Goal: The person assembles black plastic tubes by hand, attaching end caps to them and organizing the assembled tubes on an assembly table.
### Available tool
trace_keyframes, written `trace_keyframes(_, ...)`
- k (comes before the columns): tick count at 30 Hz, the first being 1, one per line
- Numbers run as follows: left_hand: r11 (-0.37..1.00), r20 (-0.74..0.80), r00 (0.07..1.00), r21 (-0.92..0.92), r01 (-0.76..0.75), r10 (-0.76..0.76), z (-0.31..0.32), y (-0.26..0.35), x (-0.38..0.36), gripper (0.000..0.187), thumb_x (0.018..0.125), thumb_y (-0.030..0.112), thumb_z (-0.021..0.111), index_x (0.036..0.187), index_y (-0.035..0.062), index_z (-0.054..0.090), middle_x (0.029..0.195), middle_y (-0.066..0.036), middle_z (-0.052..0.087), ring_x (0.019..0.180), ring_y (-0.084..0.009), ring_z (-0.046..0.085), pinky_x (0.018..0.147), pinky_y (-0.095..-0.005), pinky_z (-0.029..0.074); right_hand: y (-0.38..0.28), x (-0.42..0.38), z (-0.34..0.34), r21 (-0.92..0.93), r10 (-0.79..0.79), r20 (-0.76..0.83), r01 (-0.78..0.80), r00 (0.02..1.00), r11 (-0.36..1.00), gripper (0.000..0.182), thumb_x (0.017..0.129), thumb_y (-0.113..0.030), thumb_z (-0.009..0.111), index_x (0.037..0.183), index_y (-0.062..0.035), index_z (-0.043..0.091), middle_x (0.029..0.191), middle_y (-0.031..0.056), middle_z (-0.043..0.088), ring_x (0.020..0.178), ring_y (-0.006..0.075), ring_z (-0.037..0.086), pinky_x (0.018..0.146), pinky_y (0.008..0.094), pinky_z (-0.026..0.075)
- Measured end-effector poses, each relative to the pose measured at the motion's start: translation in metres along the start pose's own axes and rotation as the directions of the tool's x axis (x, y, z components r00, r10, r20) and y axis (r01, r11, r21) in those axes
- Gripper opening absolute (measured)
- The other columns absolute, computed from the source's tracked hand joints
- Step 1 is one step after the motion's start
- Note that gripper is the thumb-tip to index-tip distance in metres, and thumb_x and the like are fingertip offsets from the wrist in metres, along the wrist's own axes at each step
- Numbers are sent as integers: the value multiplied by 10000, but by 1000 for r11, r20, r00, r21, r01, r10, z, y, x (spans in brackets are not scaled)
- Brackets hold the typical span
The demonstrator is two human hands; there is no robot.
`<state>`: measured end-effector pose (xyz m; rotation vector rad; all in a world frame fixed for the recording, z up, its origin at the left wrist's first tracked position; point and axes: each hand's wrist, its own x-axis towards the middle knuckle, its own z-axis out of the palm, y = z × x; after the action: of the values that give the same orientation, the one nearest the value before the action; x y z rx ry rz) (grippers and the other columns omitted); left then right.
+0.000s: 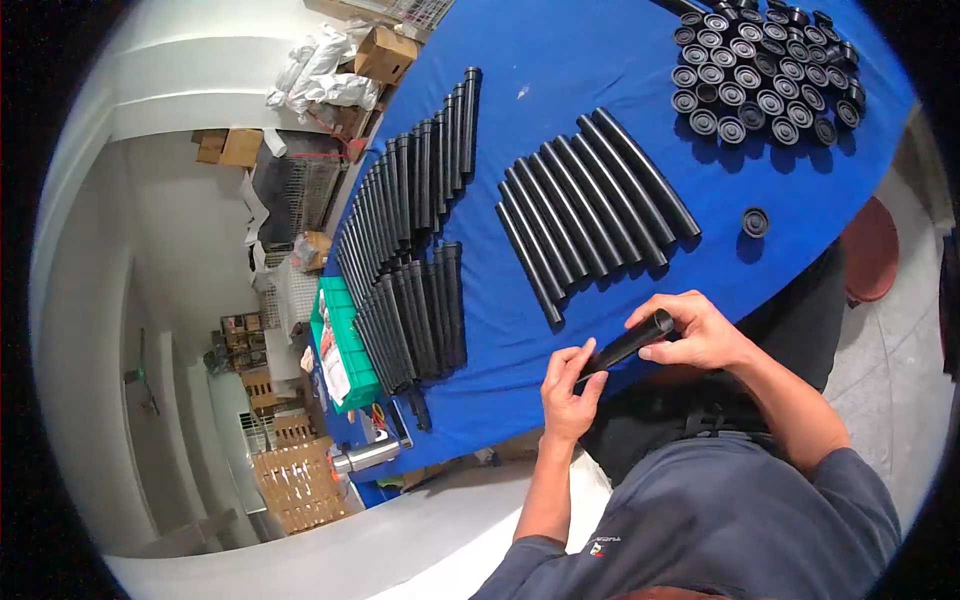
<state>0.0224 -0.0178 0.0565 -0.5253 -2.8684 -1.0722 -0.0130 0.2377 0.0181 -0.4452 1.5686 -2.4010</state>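
A short black tube (pixel 628 342) is held between my two hands at the table's front edge, its open end up and to the right. My left hand (pixel 571 390) pinches the lower left end with thumb and fingers. Around the upper right end, just below the opening, my right hand (pixel 690 332) is closed. Beyond my hands several black tubes (pixel 590 205) lie side by side in a slanted row. One round black cap (pixel 755 222) sits alone to the right of that row.
Many round black caps (pixel 745 75) stand grouped at the far right of the blue table (pixel 560 70). Capped black tubes (pixel 425 180) lie in rows at the left, beside a green bin (pixel 345 345). A silver cylindrical object (pixel 368 455) is at the left corner. A round stool (pixel 870 250) stands right.
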Motion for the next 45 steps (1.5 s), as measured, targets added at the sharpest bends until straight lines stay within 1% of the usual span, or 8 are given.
trace_keyframes(11,982,-38,992,-147,115,-122,7,-5,-2,326,717,-74,770,998,24,637,1032,-99,657,923,-195,638,844,-316,520,-4,-2,-6,-109,-104,95,114,990,987,473,801,-116,810,1261,-83,704,898,77,721,717,166,642,660,313,505)
trace_keyframes(23,994,88,994,-89,65,-58,-7,-2,3,519,740,-44,788,1245,25,690,1095,-121,661,989,-243,653,871,-351,530,3,-5,-4,52,-139,76,135,987,989,400,876,-228,812,1215,-58,685,846,58,700,734,110,640,668,316,526)
trace_keyframes(28,988,116,990,-118,100,-86,3,14,12,402,827,-27,759,1215,14,658,1114,-83,659,1003,-187,640,914,-313,510,1,-2,-5,-137,-170,68,178,983,974,551,843,-264,838,1324,-70,652,905,62,659,756,137,623,671,310,522)
trace_keyframes(32,466,-67,966,-883,60,-251,14,40,12,365,929,162,755,1230,91,561,1118,-150,670,1060,-264,637,1014,-508,486,-3,4,3,-208,-297,66,304,953,930,741,795,-365,869,1412,-67,587,1011,87,634,832,219,616,725,330,508)
trace_keyframes(38,19,109,878,-991,133,-465,20,33,2,355,942,134,740,1247,110,561,1362,-182,619,1263,-306,591,1120,-486,462,-9,4,1,-202,-141,174,175,975,964,543,832,-223,819,1309,-34,643,977,108,695,837,249,678,743,363,532)
trace_keyframes(40,-62,279,807,-955,291,-520,29,26,-10,334,956,239,736,1216,85,595,1323,-153,649,1138,-254,666,901,-406,602,-3,3,0,-256,-206,169,244,964,935,438,840,-164,792,1238,-21,677,971,116,715,819,253,688,734,366,536)
trace_keyframes(42,-48,475,701,-843,536,-532,30,22,-19,237,976,250,717,1123,77,649,1190,-129,705,1001,-210,702,768,-335,600,-5,2,0,-301,-191,134,224,972,927,344,835,-133,774,1147,-11,699,987,140,731,856,263,705,749,358,540)
trace_keyframes(45,326,402,728,-700,635,-555,23,15,-33,176,957,189,745,1025,48,665,1035,-84,720,881,-177,692,711,-302,560,-4,1,-1,-330,-133,121,166,984,929,336,838,-147,777,1137,-14,698,994,148,731,872,269,713,743,357,536)
